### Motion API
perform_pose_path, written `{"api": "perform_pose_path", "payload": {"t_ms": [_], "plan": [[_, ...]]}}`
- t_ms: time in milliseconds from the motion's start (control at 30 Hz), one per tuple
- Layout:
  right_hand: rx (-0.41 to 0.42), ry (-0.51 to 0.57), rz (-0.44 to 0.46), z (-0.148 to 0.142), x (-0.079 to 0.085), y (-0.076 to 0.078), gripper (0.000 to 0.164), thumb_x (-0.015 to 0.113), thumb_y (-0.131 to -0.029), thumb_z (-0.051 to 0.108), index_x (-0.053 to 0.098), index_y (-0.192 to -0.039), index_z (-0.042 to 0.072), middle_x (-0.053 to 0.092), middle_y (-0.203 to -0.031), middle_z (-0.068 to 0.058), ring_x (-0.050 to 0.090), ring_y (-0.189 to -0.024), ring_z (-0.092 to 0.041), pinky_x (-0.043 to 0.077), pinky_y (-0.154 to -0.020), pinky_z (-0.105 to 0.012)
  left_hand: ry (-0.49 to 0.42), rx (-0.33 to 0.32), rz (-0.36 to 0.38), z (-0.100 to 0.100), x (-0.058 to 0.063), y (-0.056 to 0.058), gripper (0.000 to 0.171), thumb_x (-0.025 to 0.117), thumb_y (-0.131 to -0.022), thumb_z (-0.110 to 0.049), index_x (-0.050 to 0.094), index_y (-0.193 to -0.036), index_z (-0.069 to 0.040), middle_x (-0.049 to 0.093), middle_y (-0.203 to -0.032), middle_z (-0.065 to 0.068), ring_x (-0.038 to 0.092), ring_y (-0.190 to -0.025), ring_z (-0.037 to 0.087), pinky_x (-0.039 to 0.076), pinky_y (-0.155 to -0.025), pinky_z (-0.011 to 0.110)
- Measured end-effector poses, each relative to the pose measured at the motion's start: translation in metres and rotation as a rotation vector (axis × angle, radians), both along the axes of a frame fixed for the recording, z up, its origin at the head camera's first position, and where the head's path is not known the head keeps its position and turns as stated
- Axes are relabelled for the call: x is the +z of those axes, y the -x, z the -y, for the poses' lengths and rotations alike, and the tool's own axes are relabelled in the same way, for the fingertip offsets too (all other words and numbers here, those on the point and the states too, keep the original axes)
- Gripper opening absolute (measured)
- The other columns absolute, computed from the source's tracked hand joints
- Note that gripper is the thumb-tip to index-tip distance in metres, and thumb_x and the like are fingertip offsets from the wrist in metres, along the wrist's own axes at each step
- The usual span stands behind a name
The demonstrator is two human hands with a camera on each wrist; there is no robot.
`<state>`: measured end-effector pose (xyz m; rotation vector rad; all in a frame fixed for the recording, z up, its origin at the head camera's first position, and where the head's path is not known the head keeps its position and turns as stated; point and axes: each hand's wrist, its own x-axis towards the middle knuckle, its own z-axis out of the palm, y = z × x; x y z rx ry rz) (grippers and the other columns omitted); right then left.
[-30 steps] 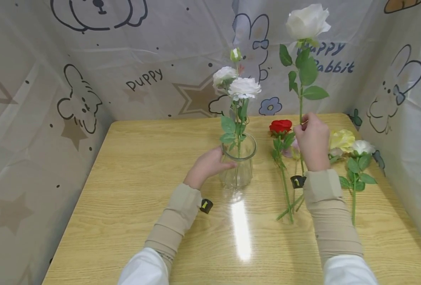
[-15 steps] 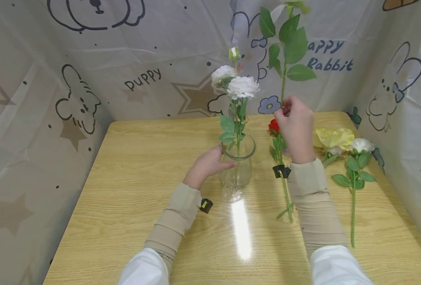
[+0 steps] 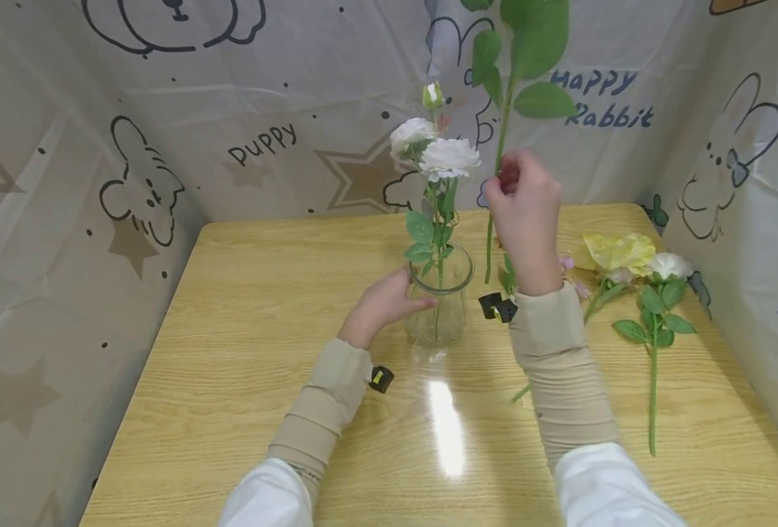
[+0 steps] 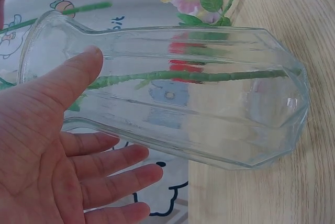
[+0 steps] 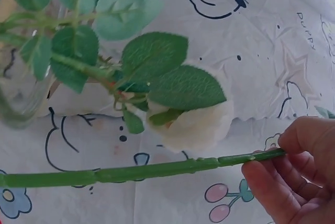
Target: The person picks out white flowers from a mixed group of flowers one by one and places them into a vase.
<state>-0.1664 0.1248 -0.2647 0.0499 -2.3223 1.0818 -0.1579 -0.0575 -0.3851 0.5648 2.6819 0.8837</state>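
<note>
My left hand (image 3: 385, 304) holds the clear glass vase (image 3: 451, 315) at its neck. In the left wrist view the thumb lies across the near side and the fingers reach along the other. A stem with white flowers (image 3: 450, 159) and a green bud (image 3: 432, 95) stands upright in the vase. My right hand (image 3: 527, 219) pinches a long green rose stem (image 5: 146, 170) between thumb and fingers. Its large leaves (image 3: 536, 36) show at the top of the head view; its white bloom is out of that view. The stem's lower end hangs right of the vase rim.
On the table (image 3: 263, 293) at the right lie a yellow flower (image 3: 615, 252), a small pink flower (image 3: 566, 263) and a white flower (image 3: 668, 266) on a leafy stem. A red flower (image 4: 183, 59) shows through the glass. Printed cloth (image 3: 230, 95) walls the back and sides.
The right hand has moved left and upward with the white rose, nearer the vase, and the bloom has left the head view. The left hand and vase have stayed put.
</note>
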Motion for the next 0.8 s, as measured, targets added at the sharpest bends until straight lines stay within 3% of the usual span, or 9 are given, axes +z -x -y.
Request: {"api": "perform_pose_path", "payload": {"t_ms": [300, 533, 667, 800], "plan": [[0.027, 0.028, -0.171, 0.013, 0.019, -0.009, 0.010, 0.053, -0.080, 0.001, 0.057, -0.088, -0.005, 0.061, -0.081, -0.015, 0.060, -0.072, -0.021, 0.051, -0.067, -0.025, -0.021, -0.005, -0.005, 0.001, 0.001, 0.000, 0.066, 0.064, -0.082, -0.037, 0.034, -0.138, -0.023, 0.042, -0.136, 0.001, 0.039, -0.122, 0.019, 0.034, -0.099, 0.039], [0.042, 0.068, -0.202, 0.021, 0.032, -0.016, 0.011, 0.054, -0.080, -0.001, 0.058, -0.089, -0.005, 0.061, -0.081, -0.013, 0.060, -0.073, -0.018, 0.051, -0.066, -0.023, -0.014, 0.008, 0.003, 0.001, 0.001, 0.000, 0.066, 0.063, -0.082, -0.039, 0.032, -0.139, -0.025, 0.041, -0.137, 0.000, 0.039, -0.123, 0.019, 0.034, -0.099, 0.040], [0.072, 0.089, -0.185, 0.023, 0.025, -0.018, 0.009, 0.054, -0.079, -0.001, 0.057, -0.087, -0.006, 0.061, -0.079, -0.013, 0.059, -0.070, -0.019, 0.051, -0.064, -0.024, -0.026, 0.012, 0.012, 0.001, 0.001, -0.001, 0.066, 0.063, -0.082, -0.037, 0.033, -0.139, -0.025, 0.042, -0.136, 0.001, 0.039, -0.122, 0.020, 0.035, -0.098, 0.040], [0.115, 0.118, -0.125, 0.022, 0.004, -0.017, 0.004, 0.054, -0.078, -0.002, 0.056, -0.082, -0.003, 0.060, -0.076, -0.012, 0.058, -0.067, -0.019, 0.050, -0.063, -0.026, -0.030, 0.009, 0.005, 0.001, 0.000, -0.001, 0.066, 0.063, -0.082, -0.036, 0.032, -0.139, -0.024, 0.041, -0.136, 0.002, 0.040, -0.121, 0.021, 0.035, -0.098, 0.041]]}}
